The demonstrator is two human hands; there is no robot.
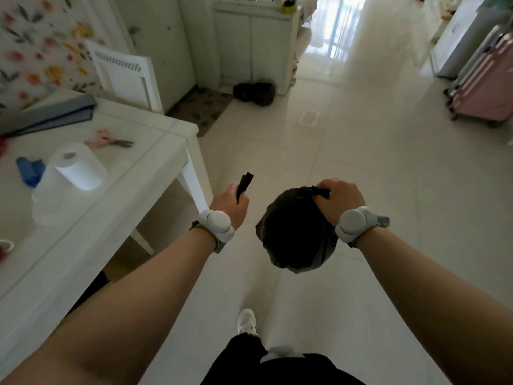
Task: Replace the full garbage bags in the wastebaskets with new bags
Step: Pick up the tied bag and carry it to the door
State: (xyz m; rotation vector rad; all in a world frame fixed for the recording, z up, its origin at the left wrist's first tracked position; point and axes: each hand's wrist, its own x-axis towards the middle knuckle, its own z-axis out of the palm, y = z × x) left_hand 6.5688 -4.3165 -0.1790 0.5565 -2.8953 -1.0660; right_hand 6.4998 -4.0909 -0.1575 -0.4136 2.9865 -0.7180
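Observation:
A full black garbage bag hangs in mid-air over the pale tiled floor, its neck bunched and gripped from above by my right hand. A narrow folded black bag sticks up out of my left hand, which is closed around it just left of the full bag. No wastebasket is in view. Both wrists carry white bands.
A white table stands at the left, its corner close to my left hand, with a paper towel roll, a blue bag roll and scissors on it. A white chair and cabinet stand behind; dark shoes lie ahead; a pink suitcase is far right.

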